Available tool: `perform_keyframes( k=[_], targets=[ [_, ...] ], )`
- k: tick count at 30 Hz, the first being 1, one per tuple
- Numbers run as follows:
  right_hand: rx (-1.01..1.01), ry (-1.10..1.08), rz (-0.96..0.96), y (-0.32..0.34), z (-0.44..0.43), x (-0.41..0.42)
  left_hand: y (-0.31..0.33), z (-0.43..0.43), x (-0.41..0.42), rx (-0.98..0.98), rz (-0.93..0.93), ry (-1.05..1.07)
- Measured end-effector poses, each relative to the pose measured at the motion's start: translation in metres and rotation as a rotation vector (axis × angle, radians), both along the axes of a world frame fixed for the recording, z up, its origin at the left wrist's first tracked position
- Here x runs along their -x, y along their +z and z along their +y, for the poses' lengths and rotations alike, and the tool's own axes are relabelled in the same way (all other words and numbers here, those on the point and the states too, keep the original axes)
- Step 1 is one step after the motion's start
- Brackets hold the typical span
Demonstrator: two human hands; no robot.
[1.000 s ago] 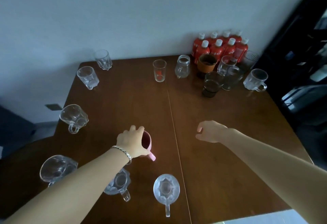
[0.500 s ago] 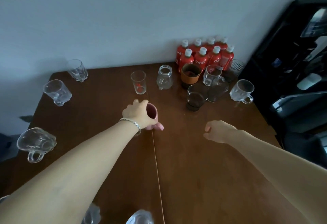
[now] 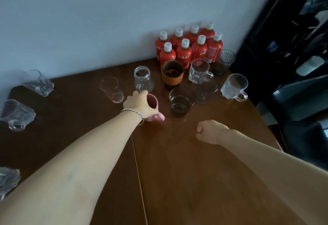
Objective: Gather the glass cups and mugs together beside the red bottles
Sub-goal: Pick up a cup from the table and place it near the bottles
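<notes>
My left hand (image 3: pixel 139 104) grips a pink mug (image 3: pixel 153 103) by its rim, just left of a dark glass (image 3: pixel 180 102) on the brown table (image 3: pixel 195 180). Several red bottles (image 3: pixel 188 47) with white caps stand at the back against the wall. In front of them are a cup with an orange band (image 3: pixel 172 75), a glass jar (image 3: pixel 142 79), clear mugs (image 3: pixel 199 70) (image 3: pixel 234 88) and a striped glass (image 3: pixel 224 62). A tall glass (image 3: pixel 112 89) stands left of the jar. My right hand (image 3: pixel 211 131) rests on the table with fingers loosely curled, holding nothing.
More clear glasses are scattered along the table's left side: one at the far left corner (image 3: pixel 39 83), one further forward (image 3: pixel 16 114), another at the left edge (image 3: pixel 8 180). A seam runs down the tabletop. Dark furniture (image 3: pixel 292 64) stands beyond the table's right edge.
My left hand has carried the pink mug away from the near side toward the cups by the bottles. The view has shifted forward, and my right hand moved forward a little.
</notes>
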State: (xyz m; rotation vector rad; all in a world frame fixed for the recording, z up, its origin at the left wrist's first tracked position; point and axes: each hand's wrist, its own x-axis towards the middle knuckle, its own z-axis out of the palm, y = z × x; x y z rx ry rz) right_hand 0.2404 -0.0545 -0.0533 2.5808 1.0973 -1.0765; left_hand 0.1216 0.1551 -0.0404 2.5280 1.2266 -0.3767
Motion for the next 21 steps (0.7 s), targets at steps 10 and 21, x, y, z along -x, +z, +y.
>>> perform_keyframes(
  k=[10,21],
  targets=[
    [-0.001,0.094,0.008,0.005,0.003,0.021,0.014,-0.034,0.048,-0.01,-0.106,0.012],
    [-0.067,0.423,0.047,0.039,0.04,0.125,0.038,-0.05,0.246,0.075,0.086,0.274]
  ],
)
